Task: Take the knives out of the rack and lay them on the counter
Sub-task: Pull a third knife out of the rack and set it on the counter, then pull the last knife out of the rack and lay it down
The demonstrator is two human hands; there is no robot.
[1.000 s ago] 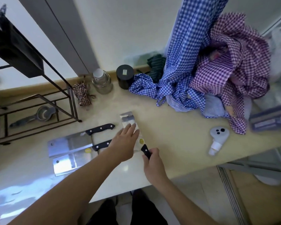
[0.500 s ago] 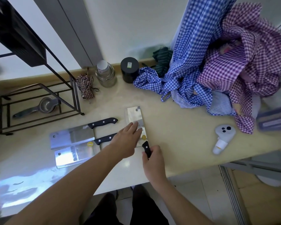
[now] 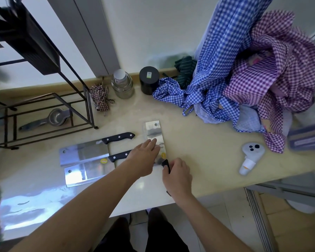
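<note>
Little has moved: right hand (image 3: pixel 177 176) still grips the third cleaver (image 3: pixel 154 134) by its handle, left hand (image 3: pixel 144 159) flat on its blade, on the counter (image 3: pixel 198 151).

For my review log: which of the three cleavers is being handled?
The rightmost cleaver, blade pointing toward the wall; right hand grips its handle, left hand rests on its blade.

I see three knives (image 3: pixel 84 153) with shiny metal blades and smooth black handles. The counter (image 3: pixel 198 151) looks smooth and glossy. The rack (image 3: pixel 44 113) at its left edge is dark metal. The checked cloths (image 3: pixel 262 84) look soft and crumpled.
</note>
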